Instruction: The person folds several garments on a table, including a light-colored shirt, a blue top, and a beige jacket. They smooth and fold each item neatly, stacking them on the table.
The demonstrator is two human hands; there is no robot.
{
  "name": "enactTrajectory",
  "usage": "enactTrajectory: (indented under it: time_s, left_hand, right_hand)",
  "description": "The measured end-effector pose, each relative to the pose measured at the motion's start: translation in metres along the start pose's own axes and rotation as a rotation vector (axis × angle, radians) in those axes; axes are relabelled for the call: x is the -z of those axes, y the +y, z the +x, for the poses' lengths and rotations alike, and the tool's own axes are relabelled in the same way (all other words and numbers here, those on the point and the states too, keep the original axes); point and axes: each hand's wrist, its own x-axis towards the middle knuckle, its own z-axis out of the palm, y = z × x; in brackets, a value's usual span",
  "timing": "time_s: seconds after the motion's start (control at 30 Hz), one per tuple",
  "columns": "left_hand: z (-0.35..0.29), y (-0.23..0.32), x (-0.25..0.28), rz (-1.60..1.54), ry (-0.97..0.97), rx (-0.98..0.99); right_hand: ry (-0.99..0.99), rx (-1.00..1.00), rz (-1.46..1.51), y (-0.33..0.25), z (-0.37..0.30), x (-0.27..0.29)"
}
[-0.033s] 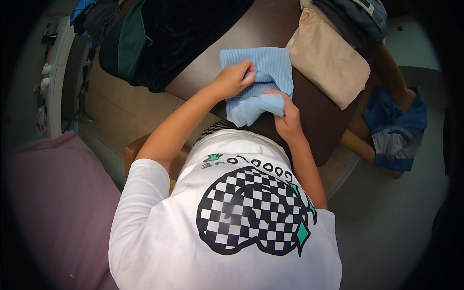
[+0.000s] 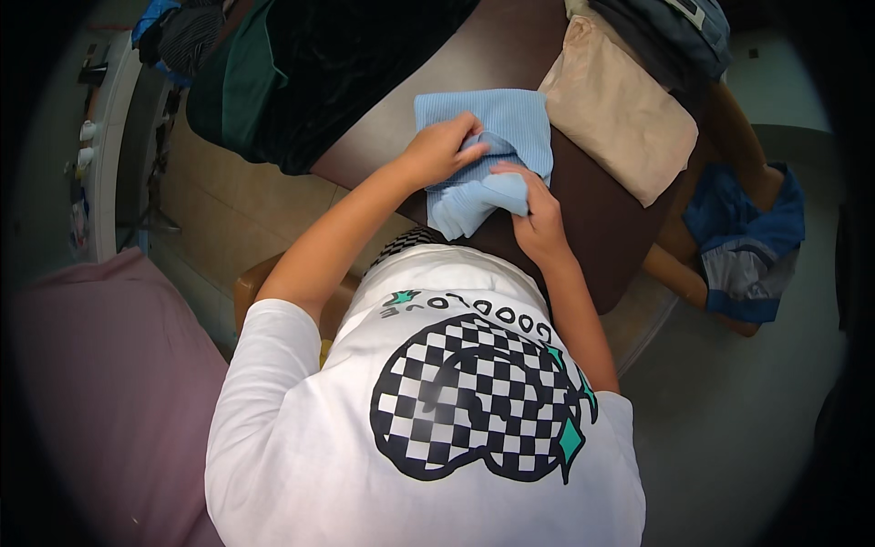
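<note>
A light blue, finely ribbed garment (image 2: 525,117) lies partly folded near the front of the dark brown table. My left hand (image 2: 444,149) is closed on a gathered fold at the middle of the cloth. Beside it, my right hand (image 2: 538,211) grips the smoother, paler flap of the same garment, which is bunched and lifted toward me. Its fingers curl over the top of that flap, and the thumb is hidden. Part of the garment's near edge hangs at the table's front edge, close to my waist.
Right of the garment, a folded beige cloth (image 2: 620,109) lies on the table (image 2: 597,219). Dark folded clothes (image 2: 661,50) are behind it. A black and dark green velvety cloth (image 2: 301,82) covers the left side. Blue clothing (image 2: 747,237) hangs on a wooden chair at right.
My right hand has shifted slightly left, bringing the pale flap closer to my left hand. My left fingers have moved only a little, and the rest stays put.
</note>
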Motion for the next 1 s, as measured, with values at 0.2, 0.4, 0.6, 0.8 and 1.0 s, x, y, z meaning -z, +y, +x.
enactTrajectory:
  time_s: [0.2,0.4,0.6,0.8,1.0]
  left_hand:
    - [0.007,-0.01,-0.003,-0.112,-0.092,0.078]
    - [0.015,-0.007,0.005,-0.556,-0.002,0.135]
    - [0.009,0.02,0.007,-0.036,0.251,-0.118]
    - [0.002,0.03,0.0,0.141,0.493,-0.277]
    - [0.006,0.033,-0.011,0.024,0.514,-0.366]
  right_hand:
    - [0.034,0.059,-0.122,-0.002,0.026,-0.011]
    - [0.095,-0.065,-0.38,0.024,0.025,-0.019]
    - [0.189,-0.196,-0.725,0.028,0.035,-0.029]
    - [0.158,-0.34,-0.816,0.026,0.045,-0.024]
    - [0.318,0.079,-0.995,0.051,0.039,-0.029]
